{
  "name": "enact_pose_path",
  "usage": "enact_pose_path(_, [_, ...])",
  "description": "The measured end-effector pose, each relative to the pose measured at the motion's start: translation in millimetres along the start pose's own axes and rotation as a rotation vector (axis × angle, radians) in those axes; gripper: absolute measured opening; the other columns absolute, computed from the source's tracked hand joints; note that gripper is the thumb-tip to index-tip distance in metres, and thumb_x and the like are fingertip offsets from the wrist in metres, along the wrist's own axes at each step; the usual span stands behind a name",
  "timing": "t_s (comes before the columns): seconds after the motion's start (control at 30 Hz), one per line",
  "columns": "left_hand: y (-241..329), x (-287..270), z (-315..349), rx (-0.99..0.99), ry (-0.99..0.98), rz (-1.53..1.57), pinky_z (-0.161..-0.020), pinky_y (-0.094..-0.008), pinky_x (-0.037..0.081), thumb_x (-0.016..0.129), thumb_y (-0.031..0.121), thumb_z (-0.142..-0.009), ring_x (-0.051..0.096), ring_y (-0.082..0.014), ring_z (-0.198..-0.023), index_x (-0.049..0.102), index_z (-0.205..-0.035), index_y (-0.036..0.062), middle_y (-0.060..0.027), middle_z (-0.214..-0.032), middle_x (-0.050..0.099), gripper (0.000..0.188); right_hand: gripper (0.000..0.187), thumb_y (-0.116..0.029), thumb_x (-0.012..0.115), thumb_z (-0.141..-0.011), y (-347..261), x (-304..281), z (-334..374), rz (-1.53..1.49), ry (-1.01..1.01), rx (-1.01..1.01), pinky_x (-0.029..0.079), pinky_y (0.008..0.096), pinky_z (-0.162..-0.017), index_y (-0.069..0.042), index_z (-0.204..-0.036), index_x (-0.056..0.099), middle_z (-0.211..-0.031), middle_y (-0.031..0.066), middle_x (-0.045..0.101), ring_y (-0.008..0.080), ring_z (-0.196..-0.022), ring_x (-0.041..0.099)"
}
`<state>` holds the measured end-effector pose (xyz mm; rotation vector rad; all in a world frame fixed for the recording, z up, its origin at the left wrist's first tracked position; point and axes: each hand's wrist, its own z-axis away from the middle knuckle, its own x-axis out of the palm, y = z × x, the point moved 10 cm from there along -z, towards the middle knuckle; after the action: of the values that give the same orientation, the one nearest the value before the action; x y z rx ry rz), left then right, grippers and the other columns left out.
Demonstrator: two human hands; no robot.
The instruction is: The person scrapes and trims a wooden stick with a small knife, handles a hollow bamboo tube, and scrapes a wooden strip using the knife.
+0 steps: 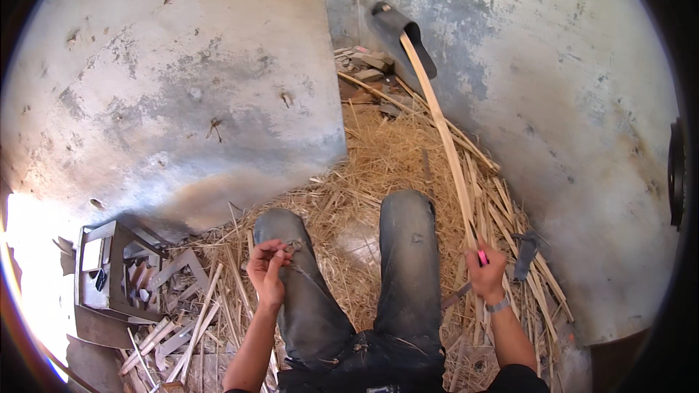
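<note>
My right hand is closed around a small tool with a pink part and a thin dark tip; its exact kind is hard to see. A long pale wooden strip runs from beside that hand up to a dark slipper leaning on the wall, its far end at the slipper's opening. Whether the fingers also grip the strip cannot be told. Above my left knee, my left hand has its thumb and fingers curled together; anything between them is too small to make out.
Shavings cover the floor between and beyond my knees. More strips lie along the right wall, near a dark grey object. A wooden frame stands at left beside offcuts. Broken pieces fill the far corner.
</note>
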<state>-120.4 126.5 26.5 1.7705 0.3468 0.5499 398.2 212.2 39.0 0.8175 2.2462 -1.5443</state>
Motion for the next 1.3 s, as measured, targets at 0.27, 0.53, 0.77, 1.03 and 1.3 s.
enact_pose_path(0.27, [9.7,-30.1,3.9,0.023,0.087,-0.008,-0.075,-0.026,0.052,0.066,0.01,-0.097,0.068,-0.0134,-0.085,0.066,-0.118,-0.0014,-0.0105,-0.105,0.073,0.024,0.041,-0.018,0.076,-0.085,-88.1,-48.9,138.6,0.021,-0.232,-0.104,0.043,0.0338,-0.045,0.005,-0.119,0.073,-0.051,0.0044,0.048,0.0173,-0.042,0.052])
enact_pose_path(0.53, [52.0,0.5,12.2,-0.035,-0.038,-0.127,-0.075,-0.0248,0.051,0.066,0.013,-0.098,0.068,-0.0129,-0.089,0.064,-0.125,0.0014,-0.0083,-0.11,0.073,0.03,0.034,-0.023,0.086,-0.075,-59.8,-114.5,184.9,0.314,-0.446,-0.131,0.054,0.0333,-0.052,-0.005,-0.103,0.081,-0.059,0.0062,0.067,0.0217,-0.05,0.067])
enact_pose_path(0.77, [38.0,49.4,29.7,-0.135,-0.227,-0.03,-0.076,-0.0262,0.052,0.065,0.01,-0.098,0.067,-0.0141,-0.092,0.06,-0.13,-0.0004,-0.0104,-0.114,0.071,0.034,0.03,-0.037,0.089,-0.067,-116.9,-162.4,109.2,0.718,-0.709,-0.203,0.052,0.0357,-0.053,-0.018,-0.089,0.081,-0.06,0.0012,0.069,0.022,-0.052,0.067])
enact_pose_path(1.03, [17.5,42.7,61.4,-0.233,-0.373,-0.121,-0.077,-0.026,0.052,0.064,0.011,-0.102,0.068,-0.0135,-0.094,0.058,-0.132,-0.0011,-0.0093,-0.113,0.071,0.034,0.031,-0.027,0.088,-0.057,-193.9,-209.0,6.2,1.151,-0.654,-0.199,0.053,0.0418,-0.064,-0.013,-0.083,0.08,-0.067,0.0106,0.07,0.0328,-0.061,0.067])
enact_pose_path(1.3, [-7.3,43.4,80.1,-0.322,-0.386,-0.177,-0.073,-0.0254,0.052,0.064,0.016,-0.103,0.07,-0.0128,-0.092,0.059,-0.133,-0.0001,-0.0075,-0.111,0.073,0.034,0.028,-0.015,0.088,-0.056,-237.9,-245.4,-48.1,1.04,-0.262,-0.292,0.05,0.0391,-0.059,-0.006,-0.08,0.075,-0.067,0.0139,0.068,0.0342,-0.058,0.064])
